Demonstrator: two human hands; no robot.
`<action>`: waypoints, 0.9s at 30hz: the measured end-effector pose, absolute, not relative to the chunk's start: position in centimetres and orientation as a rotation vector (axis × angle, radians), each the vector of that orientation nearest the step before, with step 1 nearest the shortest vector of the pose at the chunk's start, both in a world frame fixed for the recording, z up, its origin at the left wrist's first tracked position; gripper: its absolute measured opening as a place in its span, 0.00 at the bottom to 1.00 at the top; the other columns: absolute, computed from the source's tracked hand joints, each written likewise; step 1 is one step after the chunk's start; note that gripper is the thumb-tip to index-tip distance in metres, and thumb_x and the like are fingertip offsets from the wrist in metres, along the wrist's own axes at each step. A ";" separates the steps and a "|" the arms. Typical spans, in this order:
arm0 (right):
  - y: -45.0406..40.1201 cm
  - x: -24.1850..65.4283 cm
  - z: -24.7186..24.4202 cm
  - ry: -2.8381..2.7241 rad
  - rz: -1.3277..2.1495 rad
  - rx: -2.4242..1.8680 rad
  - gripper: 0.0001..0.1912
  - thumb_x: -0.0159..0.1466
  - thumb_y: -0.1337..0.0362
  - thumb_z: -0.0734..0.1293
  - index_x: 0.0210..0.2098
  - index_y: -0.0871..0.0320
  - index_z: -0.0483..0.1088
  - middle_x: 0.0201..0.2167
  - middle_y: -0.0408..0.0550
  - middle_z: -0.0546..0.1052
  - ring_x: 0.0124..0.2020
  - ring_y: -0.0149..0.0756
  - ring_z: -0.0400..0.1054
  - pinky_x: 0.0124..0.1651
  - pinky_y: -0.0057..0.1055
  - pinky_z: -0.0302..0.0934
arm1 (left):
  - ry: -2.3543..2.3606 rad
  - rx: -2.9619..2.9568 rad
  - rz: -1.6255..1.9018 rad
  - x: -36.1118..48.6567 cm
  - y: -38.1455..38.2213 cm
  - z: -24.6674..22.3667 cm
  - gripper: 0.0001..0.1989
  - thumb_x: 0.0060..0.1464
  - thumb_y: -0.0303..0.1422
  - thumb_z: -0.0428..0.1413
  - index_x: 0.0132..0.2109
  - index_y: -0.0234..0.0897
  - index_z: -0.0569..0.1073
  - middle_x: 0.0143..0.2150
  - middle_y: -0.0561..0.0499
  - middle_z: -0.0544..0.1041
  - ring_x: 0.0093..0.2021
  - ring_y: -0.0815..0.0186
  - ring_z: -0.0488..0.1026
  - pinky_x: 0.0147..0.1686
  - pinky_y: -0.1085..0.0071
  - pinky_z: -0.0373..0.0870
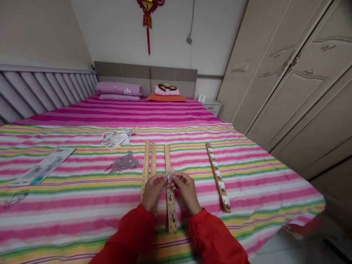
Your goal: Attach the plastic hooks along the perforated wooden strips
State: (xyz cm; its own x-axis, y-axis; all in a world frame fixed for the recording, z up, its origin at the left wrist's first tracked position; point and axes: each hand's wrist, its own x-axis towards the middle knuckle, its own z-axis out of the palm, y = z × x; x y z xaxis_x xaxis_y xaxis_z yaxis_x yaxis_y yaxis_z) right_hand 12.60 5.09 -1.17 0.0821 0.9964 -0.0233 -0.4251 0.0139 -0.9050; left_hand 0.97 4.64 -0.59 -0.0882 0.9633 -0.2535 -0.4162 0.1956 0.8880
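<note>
Both hands meet over the middle perforated wooden strip (167, 157), fingertips pinched together. My left hand (154, 190) and my right hand (186, 189) hold a small clear plastic packet (169, 175) between them; something small and shiny seems to be inside. Below the fingers, two metal pieces (173, 216) sit on the near part of that strip. Beside my left hand lie two more perforated strips (146, 161), (153, 157), with no pieces visible on them. Further right, a wooden strip (218, 178) carries several white pieces in a row.
Left of the strips are a pile of small clear packets (125, 162) and a heap of packaging (117, 138). A long flat package (45, 166) and a thin tangled item (15, 198) lie at the far left. Everything rests on a striped bedspread (96, 220).
</note>
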 end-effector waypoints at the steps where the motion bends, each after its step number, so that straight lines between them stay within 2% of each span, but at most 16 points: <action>1: 5.7 12.7 -0.9 -0.833 1.318 -0.941 0.13 0.47 0.58 0.74 0.28 0.60 0.73 0.16 0.42 0.74 0.18 0.29 0.66 0.22 0.26 0.59 | 1.082 0.686 1.313 1.1 5.1 -0.6 0.18 0.35 0.36 0.67 0.33 0.32 0.73 0.28 0.49 0.78 0.31 0.68 0.76 0.38 0.69 0.73; 4: 7.7 13.3 -0.3 -0.841 1.305 -0.983 0.12 0.46 0.59 0.74 0.25 0.60 0.73 0.13 0.39 0.71 0.15 0.27 0.62 0.20 0.25 0.57 | 1.068 0.768 1.316 1.0 6.6 -0.7 0.18 0.38 0.40 0.65 0.34 0.32 0.73 0.29 0.48 0.78 0.31 0.66 0.76 0.38 0.66 0.73; 7: 9.6 14.0 -0.4 -0.816 1.290 -0.999 0.11 0.45 0.61 0.73 0.24 0.60 0.73 0.14 0.39 0.72 0.15 0.26 0.62 0.19 0.23 0.54 | 1.186 0.997 1.338 0.2 7.8 -1.2 0.16 0.43 0.41 0.61 0.35 0.33 0.75 0.33 0.47 0.79 0.35 0.64 0.76 0.41 0.64 0.72; 11: 12.0 14.7 -1.5 -0.832 1.310 -1.036 0.11 0.42 0.61 0.73 0.22 0.60 0.72 0.14 0.39 0.71 0.14 0.25 0.59 0.17 0.22 0.50 | 1.405 1.402 1.382 -0.9 8.7 -2.7 0.11 0.50 0.37 0.54 0.38 0.35 0.75 0.37 0.46 0.79 0.41 0.61 0.75 0.44 0.63 0.69; 14: 13.4 14.8 -2.6 -0.890 1.339 -1.075 0.10 0.41 0.61 0.73 0.20 0.60 0.71 0.11 0.37 0.68 0.13 0.24 0.56 0.16 0.22 0.47 | 1.504 1.704 1.345 -1.4 9.1 -3.8 0.12 0.54 0.32 0.49 0.40 0.36 0.76 0.39 0.46 0.78 0.42 0.60 0.73 0.46 0.61 0.68; 19: 14.3 14.5 -3.9 -0.956 1.370 -1.112 0.08 0.42 0.62 0.71 0.20 0.60 0.72 0.11 0.37 0.68 0.13 0.23 0.54 0.17 0.23 0.45 | 1.566 2.069 1.263 -1.4 9.6 -4.6 0.16 0.55 0.25 0.46 0.43 0.38 0.76 0.40 0.47 0.78 0.44 0.61 0.71 0.47 0.60 0.66; 27: 14.7 14.3 -4.7 -0.973 1.386 -1.146 0.07 0.42 0.64 0.71 0.19 0.61 0.72 0.11 0.37 0.67 0.13 0.24 0.54 0.17 0.23 0.45 | 1.681 2.218 1.093 -1.0 9.2 -4.8 0.22 0.53 0.21 0.45 0.49 0.43 0.75 0.45 0.47 0.76 0.47 0.58 0.68 0.48 0.59 0.64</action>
